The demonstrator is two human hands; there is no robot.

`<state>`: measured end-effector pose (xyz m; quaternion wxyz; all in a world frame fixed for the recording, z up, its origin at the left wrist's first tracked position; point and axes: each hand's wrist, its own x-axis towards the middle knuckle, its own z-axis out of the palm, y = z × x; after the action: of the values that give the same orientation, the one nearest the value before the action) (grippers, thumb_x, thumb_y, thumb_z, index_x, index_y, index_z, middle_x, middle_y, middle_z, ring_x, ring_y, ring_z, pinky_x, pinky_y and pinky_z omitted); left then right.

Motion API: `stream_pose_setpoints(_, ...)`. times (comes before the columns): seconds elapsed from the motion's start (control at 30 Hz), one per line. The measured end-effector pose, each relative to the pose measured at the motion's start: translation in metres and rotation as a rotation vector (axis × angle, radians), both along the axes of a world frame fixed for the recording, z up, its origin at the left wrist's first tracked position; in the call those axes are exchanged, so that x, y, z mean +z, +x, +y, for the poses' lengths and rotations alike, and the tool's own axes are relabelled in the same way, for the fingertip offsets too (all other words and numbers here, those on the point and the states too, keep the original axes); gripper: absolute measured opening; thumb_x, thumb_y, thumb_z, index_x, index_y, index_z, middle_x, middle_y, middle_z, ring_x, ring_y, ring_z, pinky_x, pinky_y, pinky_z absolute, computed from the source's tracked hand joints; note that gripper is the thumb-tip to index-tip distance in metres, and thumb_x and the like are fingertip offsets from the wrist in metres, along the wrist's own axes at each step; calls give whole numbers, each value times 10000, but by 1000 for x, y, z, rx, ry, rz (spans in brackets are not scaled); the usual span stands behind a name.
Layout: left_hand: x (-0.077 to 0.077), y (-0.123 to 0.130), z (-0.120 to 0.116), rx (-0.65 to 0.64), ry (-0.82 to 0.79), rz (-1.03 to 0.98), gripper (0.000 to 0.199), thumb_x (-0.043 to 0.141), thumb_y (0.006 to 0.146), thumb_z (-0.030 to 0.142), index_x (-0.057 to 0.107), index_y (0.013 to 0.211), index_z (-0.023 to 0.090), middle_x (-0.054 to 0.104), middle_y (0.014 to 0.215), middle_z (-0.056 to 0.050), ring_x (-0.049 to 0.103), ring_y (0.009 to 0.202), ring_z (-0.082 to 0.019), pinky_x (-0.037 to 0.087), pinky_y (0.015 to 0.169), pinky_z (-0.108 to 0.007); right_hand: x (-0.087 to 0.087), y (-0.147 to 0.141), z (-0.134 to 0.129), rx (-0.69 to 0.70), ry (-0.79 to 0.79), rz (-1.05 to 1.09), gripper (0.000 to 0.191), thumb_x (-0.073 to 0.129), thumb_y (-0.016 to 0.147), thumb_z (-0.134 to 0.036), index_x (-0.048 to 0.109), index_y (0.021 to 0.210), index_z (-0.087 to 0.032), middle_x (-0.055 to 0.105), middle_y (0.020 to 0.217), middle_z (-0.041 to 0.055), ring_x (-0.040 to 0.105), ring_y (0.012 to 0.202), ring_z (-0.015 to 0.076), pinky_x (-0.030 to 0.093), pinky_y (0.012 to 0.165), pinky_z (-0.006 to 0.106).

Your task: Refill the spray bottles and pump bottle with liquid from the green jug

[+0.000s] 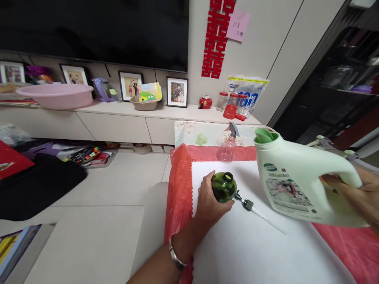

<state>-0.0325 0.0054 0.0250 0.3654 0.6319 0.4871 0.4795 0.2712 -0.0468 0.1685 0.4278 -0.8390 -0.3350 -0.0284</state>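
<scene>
My left hand (209, 199) is wrapped around a dark green bottle (222, 192), whose round open mouth faces up. Beside it on the white sheet lies a pump dispenser top (248, 204) with a long pale tube. My right hand (352, 189) grips the handle of a large pale green detergent jug (290, 177). The jug is tilted to the left, its green spout uncapped, to the right of the bottle and apart from it. Behind the bottle stands a clear pinkish spray bottle (227, 148) with a grey trigger head. A small pale green cap (201, 139) sits further back.
A red plastic cover (179, 189) edges the white sheet (237, 244). On the low cabinet (118, 120) behind are a pink basin (56, 94), picture frames, a red pot (205, 102), red-lidded jars and a plastic bag (251, 92). A grey stool (152, 221) stands left of the table.
</scene>
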Motion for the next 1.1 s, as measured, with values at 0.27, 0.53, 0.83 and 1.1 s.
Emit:
stream_pose_setpoints(0.27,-11,3,5,-46,-62,-7,939,776,527,175,389,1380,239,564,1345,-103,566,1251,-324,441,1097,-522,-77,0,29,4,269,278,326,718,725,-226,732,1042,-152,663,853,32,588,655,123,431,596,237)
stream_pose_setpoints(0.53,-7,1,3,-62,-77,27,917,755,570,178,369,1401,225,554,1373,-117,564,1265,-321,436,1105,-516,-129,-5,53,45,337,319,244,695,939,-312,642,1045,-98,608,854,9,556,674,70,477,617,181)
stream_pose_setpoints(0.83,-10,-1,4,-72,-91,38,951,799,573,217,371,1422,219,542,1391,-130,568,1271,-330,450,1092,-508,-129,-1,17,133,211,247,599,759,626,-459,706,1169,-211,685,1037,34,634,894,212,460,728,298)
stream_pose_setpoints(1.1,-4,0,2,-74,-107,12,950,789,563,225,365,1413,195,547,1392,-146,552,1288,-342,418,1118,-541,-147,-82,-43,308,144,67,614,586,826,-639,648,1230,-181,650,1124,70,641,944,223,521,836,377)
